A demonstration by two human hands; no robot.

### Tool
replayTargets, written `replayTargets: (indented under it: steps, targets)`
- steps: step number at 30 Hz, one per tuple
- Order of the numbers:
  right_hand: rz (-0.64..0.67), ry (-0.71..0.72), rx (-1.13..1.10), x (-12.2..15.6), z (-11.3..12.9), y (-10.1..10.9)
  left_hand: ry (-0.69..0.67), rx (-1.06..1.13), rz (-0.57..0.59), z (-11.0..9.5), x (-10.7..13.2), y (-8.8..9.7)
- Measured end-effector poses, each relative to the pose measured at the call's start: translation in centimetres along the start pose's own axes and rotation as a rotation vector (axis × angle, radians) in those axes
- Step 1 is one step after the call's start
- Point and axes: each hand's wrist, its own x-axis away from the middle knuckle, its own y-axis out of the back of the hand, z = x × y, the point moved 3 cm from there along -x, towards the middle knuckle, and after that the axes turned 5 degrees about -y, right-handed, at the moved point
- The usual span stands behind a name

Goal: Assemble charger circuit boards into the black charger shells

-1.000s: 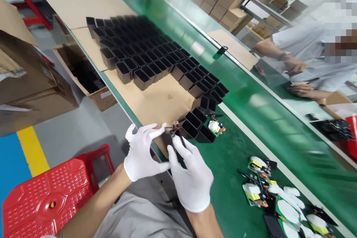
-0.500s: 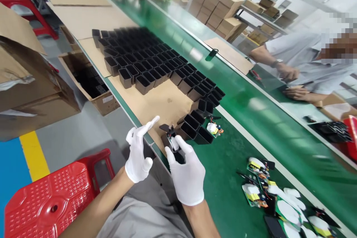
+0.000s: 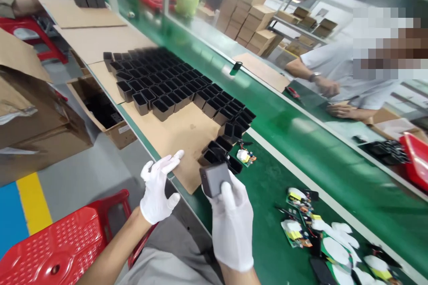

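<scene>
My right hand, in a white glove, grips a black plastic housing between thumb and fingers, held above the bench's near edge. One closed side of the housing faces me; what is inside it is hidden. My left hand, gloved in white too, is spread with nothing in it, just off the cardboard sheet's edge. Beyond both hands, rows of open-topped black housings stand on the cardboard sheet. A small circuit board with white and yellow parts lies right of the nearest housings.
Several circuit boards are heaped on the green bench at right. A red stool stands at lower left, near a cardboard box of black parts. Across the green conveyor sits another person.
My right hand has lifted and turned the housing, so its open end with the board no longer shows. My left hand stays spread, slightly further left and lower in view.
</scene>
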Motion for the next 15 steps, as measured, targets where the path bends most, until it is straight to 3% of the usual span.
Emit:
replayTargets:
  steps: [3, 5, 15]
  targets:
    - [0.010, -0.234, -0.353, 1.2, 0.1, 2.1, -0.028, -0.018, -0.019, -0.1, 0.2, 0.0]
    - [0.029, -0.272, -0.430, 1.6, -0.1, 3.1, -0.043, -0.028, -0.050, -0.1, 0.3, 0.0]
    - [-0.055, 0.042, -0.269, 2.8, -1.0, 6.5, -0.069, -0.095, -0.108, -0.3, 0.6, -0.7]
